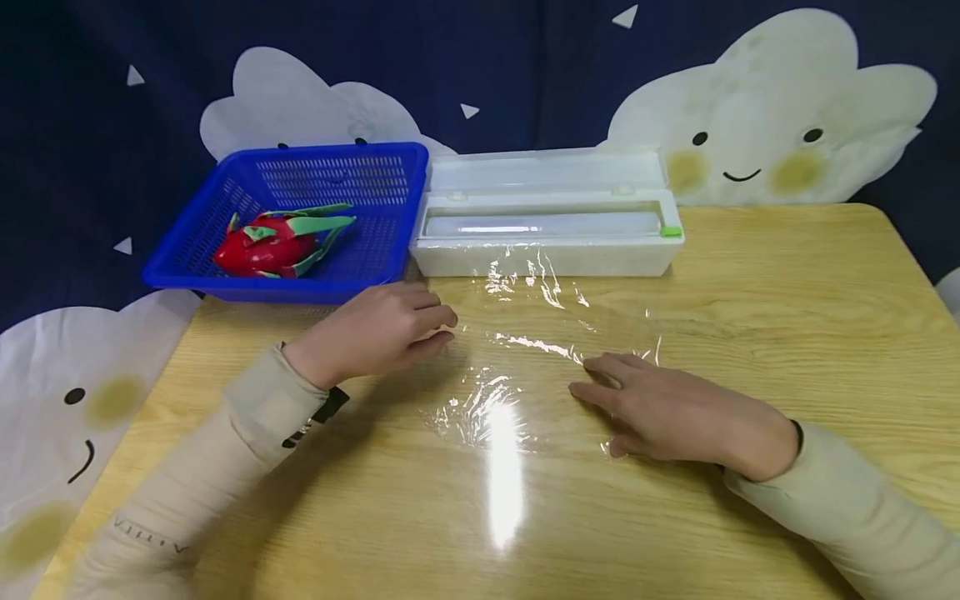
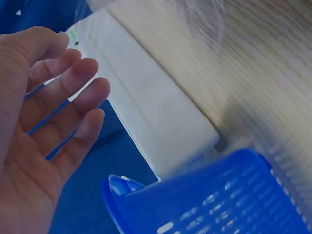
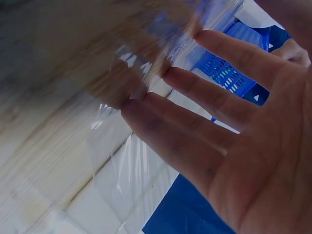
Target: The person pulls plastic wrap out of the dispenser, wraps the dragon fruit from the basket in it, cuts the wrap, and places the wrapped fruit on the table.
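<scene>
A sheet of clear plastic wrap (image 1: 536, 343) lies over the wooden table, wrinkled and shiny, running from the front of a white wrap dispenser box (image 1: 547, 257). The box has its lid raised, with a roll (image 1: 543, 225) inside. My right hand (image 1: 667, 408) touches the wrap's right part with spread fingers; in the right wrist view the fingertips (image 3: 170, 74) meet the film. Near the wrap's left side, my left hand (image 1: 375, 329) hovers just in front of the blue basket, fingers loosely bent. The left wrist view shows nothing in its palm (image 2: 29, 161).
A blue plastic basket (image 1: 330, 287) stands at the back left beside the box. In it lies a red dragon fruit (image 1: 266, 248) with green leaf tips. A green slider (image 1: 671, 232) sits at the box's right end. Behind the table (image 1: 810, 333) hangs a dark blue cloud-print cloth (image 1: 510, 67).
</scene>
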Motion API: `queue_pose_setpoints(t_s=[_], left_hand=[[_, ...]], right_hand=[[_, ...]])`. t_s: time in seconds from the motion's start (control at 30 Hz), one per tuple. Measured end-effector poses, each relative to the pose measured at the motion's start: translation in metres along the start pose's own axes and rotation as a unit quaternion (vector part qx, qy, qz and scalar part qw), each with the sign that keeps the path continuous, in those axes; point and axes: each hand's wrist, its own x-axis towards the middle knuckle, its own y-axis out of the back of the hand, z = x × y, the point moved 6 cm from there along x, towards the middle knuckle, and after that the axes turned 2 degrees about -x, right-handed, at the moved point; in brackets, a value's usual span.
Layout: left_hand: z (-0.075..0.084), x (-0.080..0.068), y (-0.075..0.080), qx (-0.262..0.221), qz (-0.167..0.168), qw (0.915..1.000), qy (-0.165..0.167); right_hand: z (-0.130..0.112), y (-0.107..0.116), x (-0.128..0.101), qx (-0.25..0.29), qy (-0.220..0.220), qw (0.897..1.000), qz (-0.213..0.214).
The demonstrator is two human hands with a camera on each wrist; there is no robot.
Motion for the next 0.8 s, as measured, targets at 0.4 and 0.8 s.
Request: queue_pose_setpoints(t_s=[0.4, 0.8], left_hand=[[-0.014, -0.003, 0.036, 0.042, 0.040, 0.9982, -0.012], [-0.044, -0.013, 0.050, 0.040, 0.040, 0.9969, 0.056]], right_hand=[[-0.003, 0.006, 0.004, 0.003, -0.001, 1.000, -0.002], [-0.002, 0.000, 0.003, 0.004, 0.002, 1.000, 0.002]])
